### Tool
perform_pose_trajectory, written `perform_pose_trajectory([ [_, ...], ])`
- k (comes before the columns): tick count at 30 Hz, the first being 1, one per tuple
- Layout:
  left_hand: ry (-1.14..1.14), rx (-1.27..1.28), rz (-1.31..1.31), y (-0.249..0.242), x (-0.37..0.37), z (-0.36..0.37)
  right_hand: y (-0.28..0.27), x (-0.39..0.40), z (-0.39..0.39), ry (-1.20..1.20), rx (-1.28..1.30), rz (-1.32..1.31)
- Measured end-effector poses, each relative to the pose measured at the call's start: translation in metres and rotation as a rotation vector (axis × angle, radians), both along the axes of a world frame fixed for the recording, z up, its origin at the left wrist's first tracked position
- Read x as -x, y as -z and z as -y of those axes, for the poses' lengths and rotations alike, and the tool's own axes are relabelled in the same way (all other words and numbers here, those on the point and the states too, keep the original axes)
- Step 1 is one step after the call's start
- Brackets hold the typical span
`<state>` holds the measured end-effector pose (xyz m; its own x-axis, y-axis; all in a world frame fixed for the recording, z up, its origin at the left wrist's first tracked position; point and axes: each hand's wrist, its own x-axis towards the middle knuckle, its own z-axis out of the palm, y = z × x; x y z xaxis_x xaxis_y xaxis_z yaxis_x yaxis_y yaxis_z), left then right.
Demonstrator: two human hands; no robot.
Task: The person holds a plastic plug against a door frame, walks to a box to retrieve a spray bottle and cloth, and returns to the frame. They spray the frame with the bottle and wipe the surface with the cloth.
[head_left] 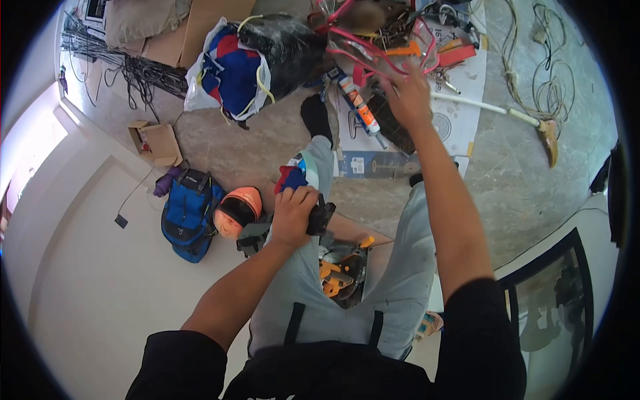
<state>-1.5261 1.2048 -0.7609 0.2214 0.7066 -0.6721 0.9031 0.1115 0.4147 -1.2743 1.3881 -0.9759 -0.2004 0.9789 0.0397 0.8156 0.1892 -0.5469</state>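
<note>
Black grip: the left hand [292, 217] is closed tight around the dark handle of a power tool [320, 219], held over the person's lap, at knee level.
Right hand: the right hand [408, 99] reaches far forward, fingers spread and bent down into a clear pouch with pink trim [380, 50]; whether it has anything pinched inside, I cannot tell.
Pouch position: it lies on the floor ahead of the feet, on a white printed sheet [460, 113], in a heap of tools and cords.
Just beside the right hand: a sealant tube [357, 103] lies slanted to its left, and a dark mesh piece [390, 127] sits under the wrist.
Below the left hand: an open tool bag [343, 270] with an orange and black tool in it rests between the grey-trousered legs.
Left of the knees: an orange helmet [239, 210] and a blue backpack [189, 213] sit on the pale floor, touching.
Farther out: a bundle in plastic bags [247, 63], a small cardboard box [155, 141] and a broom [513, 113] on the stone floor.
Step in hand: it looks like a search of the pouch for a part, with the tool kept ready.
Next move calls for: probably a fine pinch among loose contents and a clean lift clear of the pink trim.
</note>
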Motion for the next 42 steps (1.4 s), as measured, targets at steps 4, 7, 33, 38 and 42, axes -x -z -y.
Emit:
perform_pose_trajectory([
  [4, -0.036, -0.017, 0.017, -0.001, -0.001, -0.005, -0.007, 0.080, -0.007, -0.065, 0.652, 0.462],
  [7, -0.024, -0.039, 0.004, -0.003, -0.005, -0.009, -0.022, 0.076, 0.019, -0.166, 0.665, 0.362],
  [33, 0.422, -0.430, -0.042, -0.089, -0.177, -0.028, -0.188, -0.398, 0.504, 1.297, 0.938, -0.301],
  [38, 0.572, -0.685, 0.087, -0.149, -0.264, -0.093, -0.274, -0.381, 0.635, 1.588, 0.867, -0.209],
  [42, 0.707, -0.708, 0.139, -0.204, -0.326, -0.109, -0.296, -0.314, 0.697, 1.901, 0.630, -0.502],
])
